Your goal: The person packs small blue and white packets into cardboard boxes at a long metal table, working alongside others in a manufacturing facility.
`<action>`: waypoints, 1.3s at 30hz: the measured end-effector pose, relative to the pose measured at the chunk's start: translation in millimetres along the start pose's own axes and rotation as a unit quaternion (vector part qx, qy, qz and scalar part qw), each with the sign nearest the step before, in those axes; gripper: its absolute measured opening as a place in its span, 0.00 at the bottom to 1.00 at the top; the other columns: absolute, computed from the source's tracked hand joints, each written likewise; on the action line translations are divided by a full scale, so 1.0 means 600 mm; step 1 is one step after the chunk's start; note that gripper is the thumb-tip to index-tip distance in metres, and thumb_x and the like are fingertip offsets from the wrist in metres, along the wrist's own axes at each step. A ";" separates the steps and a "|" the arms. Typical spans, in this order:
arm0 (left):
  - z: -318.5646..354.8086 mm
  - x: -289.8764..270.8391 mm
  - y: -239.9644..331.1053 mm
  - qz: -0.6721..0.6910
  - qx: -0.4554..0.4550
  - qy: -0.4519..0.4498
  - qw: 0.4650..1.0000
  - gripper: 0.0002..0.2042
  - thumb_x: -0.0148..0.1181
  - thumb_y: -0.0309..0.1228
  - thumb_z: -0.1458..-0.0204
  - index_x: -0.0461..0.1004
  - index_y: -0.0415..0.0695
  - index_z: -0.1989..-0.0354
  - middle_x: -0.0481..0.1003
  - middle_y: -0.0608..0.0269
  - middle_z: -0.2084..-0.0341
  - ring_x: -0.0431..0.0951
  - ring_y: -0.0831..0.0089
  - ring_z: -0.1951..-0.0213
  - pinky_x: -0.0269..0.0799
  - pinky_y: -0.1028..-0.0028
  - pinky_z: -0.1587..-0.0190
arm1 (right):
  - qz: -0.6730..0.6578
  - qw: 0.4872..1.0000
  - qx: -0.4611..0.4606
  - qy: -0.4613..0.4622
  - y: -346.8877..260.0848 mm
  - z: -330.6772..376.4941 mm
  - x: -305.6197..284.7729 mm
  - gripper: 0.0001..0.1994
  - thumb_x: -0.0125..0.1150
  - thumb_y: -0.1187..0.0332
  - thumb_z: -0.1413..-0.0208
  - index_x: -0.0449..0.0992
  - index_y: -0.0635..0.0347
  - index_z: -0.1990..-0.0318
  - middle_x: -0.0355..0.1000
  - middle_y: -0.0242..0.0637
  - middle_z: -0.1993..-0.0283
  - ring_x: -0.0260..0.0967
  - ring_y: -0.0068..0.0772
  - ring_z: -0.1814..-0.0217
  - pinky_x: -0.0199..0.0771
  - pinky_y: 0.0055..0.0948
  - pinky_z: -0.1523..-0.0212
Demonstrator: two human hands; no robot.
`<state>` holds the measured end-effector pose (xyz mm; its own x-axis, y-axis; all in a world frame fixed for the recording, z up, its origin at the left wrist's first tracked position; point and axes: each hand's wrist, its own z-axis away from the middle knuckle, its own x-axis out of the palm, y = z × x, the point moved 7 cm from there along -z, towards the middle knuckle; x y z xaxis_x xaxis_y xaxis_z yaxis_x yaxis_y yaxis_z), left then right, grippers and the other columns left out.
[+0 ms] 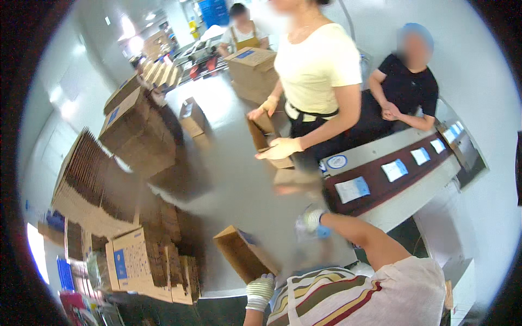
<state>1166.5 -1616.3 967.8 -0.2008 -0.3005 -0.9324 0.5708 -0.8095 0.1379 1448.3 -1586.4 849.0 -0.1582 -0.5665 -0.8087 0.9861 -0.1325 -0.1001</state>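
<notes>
My left hand [260, 292], in a striped knit glove, grips the near end of an open cardboard box [237, 251]. The box stands tilted at the table's near edge, and its inside looks bare brown. Over the table to the right, my gloved right hand [313, 218] is smeared by motion. A white and blue packet [322, 232] shows blurred at its fingers; how many are there I cannot tell. Beyond that hand, similar flat packets [352, 189] lie in a row on the dark red conveyor belt [375, 187].
Flattened cartons [98, 185] are stacked high at the left, beside more cartons [133, 261]. Across the grey table [228, 185], a person in a yellow shirt [315, 65] holds another open box [261, 136]. A person in black [410, 87] sits by the conveyor; another works farther back.
</notes>
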 end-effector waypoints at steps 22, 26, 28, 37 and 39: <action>-0.026 0.089 0.020 0.030 -0.044 -0.012 0.999 0.25 0.39 0.35 0.45 0.51 0.42 0.38 0.53 0.47 0.39 0.54 0.52 0.38 0.49 0.58 0.37 | -0.352 0.874 -0.245 0.228 -0.346 0.136 -0.121 0.31 0.70 0.60 0.70 0.67 0.58 0.54 0.70 0.46 0.56 0.62 0.49 0.46 0.56 0.42 0.40; -0.021 0.126 -0.005 0.005 -0.015 -0.019 1.000 0.26 0.39 0.34 0.45 0.50 0.41 0.38 0.52 0.47 0.39 0.52 0.52 0.38 0.47 0.60 0.36 | -0.224 0.890 -0.244 0.313 -0.374 0.147 -0.118 0.31 0.68 0.59 0.66 0.65 0.61 0.52 0.70 0.50 0.57 0.64 0.51 0.48 0.60 0.43 0.42; -0.026 0.141 -0.003 -0.047 0.001 -0.045 0.998 0.23 0.41 0.33 0.47 0.56 0.39 0.42 0.61 0.45 0.47 0.61 0.52 0.47 0.55 0.59 0.44 | -0.149 0.908 -0.252 0.302 -0.381 0.121 -0.094 0.31 0.66 0.58 0.64 0.64 0.63 0.51 0.70 0.50 0.57 0.66 0.51 0.49 0.60 0.44 0.43; 0.022 0.039 0.063 -0.026 0.095 0.113 0.989 0.17 0.47 0.33 0.52 0.67 0.37 0.55 0.74 0.45 0.66 0.76 0.54 0.65 0.69 0.58 0.60 | -0.106 0.927 -0.272 0.236 -0.385 0.146 -0.108 0.21 0.53 0.62 0.52 0.65 0.67 0.53 0.74 0.48 0.66 0.72 0.50 0.58 0.63 0.48 0.46; 0.051 -0.034 0.087 -0.014 0.153 0.080 0.985 0.18 0.49 0.34 0.54 0.67 0.38 0.55 0.74 0.46 0.65 0.75 0.52 0.64 0.69 0.57 0.59 | -0.058 0.923 -0.290 0.246 -0.387 0.149 -0.107 0.23 0.54 0.58 0.52 0.66 0.67 0.53 0.74 0.48 0.65 0.72 0.49 0.58 0.64 0.47 0.47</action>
<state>1175.9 -1667.6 1004.2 -0.0710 -0.2118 -0.9747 0.2945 -0.9381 0.1824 1225.2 -1591.9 975.7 -0.3626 -0.1193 -0.9243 0.8480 0.3692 -0.3803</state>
